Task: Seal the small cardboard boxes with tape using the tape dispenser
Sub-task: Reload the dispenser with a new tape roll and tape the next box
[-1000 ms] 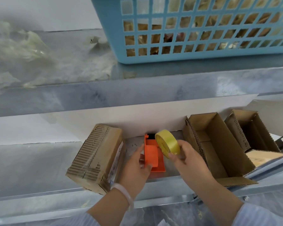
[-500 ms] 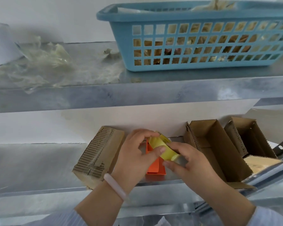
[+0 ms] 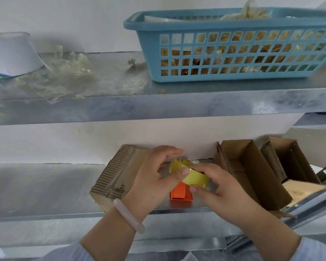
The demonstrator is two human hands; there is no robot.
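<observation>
- Tape dispenser [image 3: 179,194], orange, sits on the lower metal shelf [image 3: 45,189] near its front edge. It is largely hidden beneath the two hands.
- The yellow tape roll [image 3: 195,178] is held in the air just above it. The roll is tilted and shows a crumpled loose end at its upper left.
- The right hand [image 3: 222,191] grips the roll, with the thumb under the near rim and the index finger curled over the top.
- The left hand [image 3: 152,178] presses its thumb against the roll's outer face. Its other fingers stretch almost straight above the roll, apart from it and holding nothing.
- A pale bracelet [image 3: 128,215] circles the left wrist.
- A closed cardboard box [image 3: 115,178] lies just left of the dispenser, partly behind the left hand. Its corrugated end faces the camera.
- The nearer open box [image 3: 252,172] stands just right of the hands, and the farther open box [image 3: 288,159] stands beside it. Both openings face up toward the camera.
- On the upper shelf [image 3: 177,108], a blue plastic basket [image 3: 233,77] stands at the right. Crumpled brownish material shows through its holes.
- An upturned white paper cup [image 3: 11,53] stands at the far left of that shelf. Crumpled clear plastic [image 3: 64,78] lies between the cup and the basket.
</observation>
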